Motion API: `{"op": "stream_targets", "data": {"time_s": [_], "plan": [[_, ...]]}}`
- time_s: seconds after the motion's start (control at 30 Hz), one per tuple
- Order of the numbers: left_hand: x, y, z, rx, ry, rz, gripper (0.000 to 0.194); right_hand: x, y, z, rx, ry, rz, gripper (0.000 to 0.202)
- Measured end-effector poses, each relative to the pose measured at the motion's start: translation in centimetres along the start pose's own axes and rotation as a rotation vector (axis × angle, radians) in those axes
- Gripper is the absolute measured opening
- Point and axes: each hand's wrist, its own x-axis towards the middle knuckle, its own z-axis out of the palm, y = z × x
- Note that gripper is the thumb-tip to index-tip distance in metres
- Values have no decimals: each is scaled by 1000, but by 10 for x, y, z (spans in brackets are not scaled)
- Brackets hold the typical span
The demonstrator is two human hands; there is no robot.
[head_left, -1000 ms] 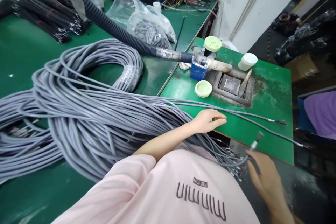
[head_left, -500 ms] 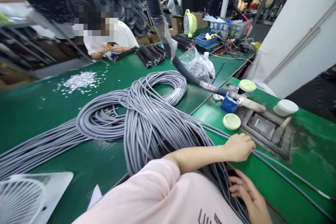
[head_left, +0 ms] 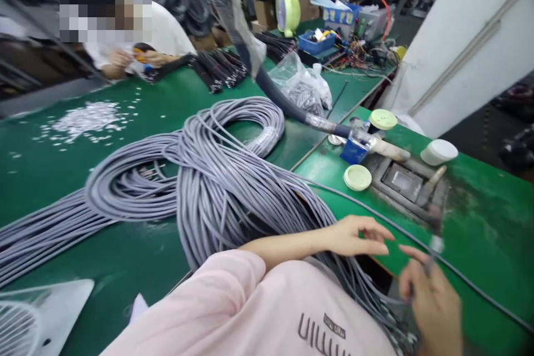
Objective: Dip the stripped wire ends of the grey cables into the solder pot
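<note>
My left hand (head_left: 365, 235) reaches across in front of me, its fingers apart and holding nothing. Close to its fingertips, my right hand (head_left: 434, 295) is closed around a grey cable (head_left: 429, 264), whose paler end sticks up blurred above the fingers. A large looped bundle of grey cables (head_left: 225, 178) lies on the green table and hangs over the edge by my body. One long grey cable (head_left: 375, 212) stretches from the bundle past both hands towards the right. Loose cable ends below my right hand are partly blurred.
A dark soldering stand (head_left: 403, 183) sits beyond my hands, with a pale round lid (head_left: 357, 178), a white tub (head_left: 439, 152) and a ribbed hose (head_left: 287, 105) near it. White scraps (head_left: 87, 121) lie at left. A co-worker (head_left: 137, 50) handles black cables across the table.
My left hand has let go of the two cables it held and opened. My right hand has come up from the table edge, now gripping a cable. The view has shifted slightly right and down.
</note>
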Motion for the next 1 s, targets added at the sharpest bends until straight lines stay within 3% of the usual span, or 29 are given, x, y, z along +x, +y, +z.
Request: {"op": "stream_targets", "data": {"time_s": [0.07,0.17,0.3,0.43,0.6,0.73,1.0], "plan": [[1,9,-2,-243,42,-90,49,-5,-24,19,-30,-153,23,39],[3,16,-2,-513,110,-203,47,-7,-40,34,20,-260,29,37],[2,16,5,-528,155,-238,42,-10,-41,33,101,-323,40,36],[0,14,13,-557,74,-223,41,-10,-39,31,114,-220,-13,38],[2,11,12,-516,301,-221,40,-11,-41,35,168,-87,27,35],[4,11,7,-540,433,-164,37,-9,-42,38,175,-110,30,36],[8,21,4,-585,485,-144,41,-2,-39,42,142,-148,4,36]]}}
